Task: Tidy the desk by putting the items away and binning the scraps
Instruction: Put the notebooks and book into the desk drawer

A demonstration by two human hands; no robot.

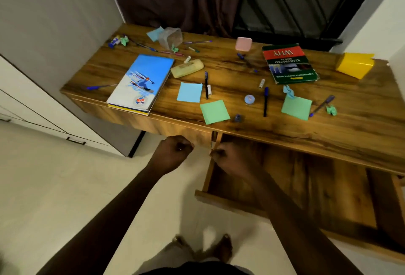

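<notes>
Pens point(197, 42) far back on the table point(350, 125) look blurry, well beyond the left hand point(173, 151), fisted empty; right hand point(228, 157) over drawer point(317, 187), grip unclear.

Dim, warm indoor light from overhead. Soft sheen on desk point(232, 73) centre. Heavy shadow inside open drawer point(317, 187) and along right side. Motion blur on left hand point(173, 151), right hand point(228, 157), feet point(225, 248). Strong wide-angle bending at edges. Soft focus throughout.
</notes>
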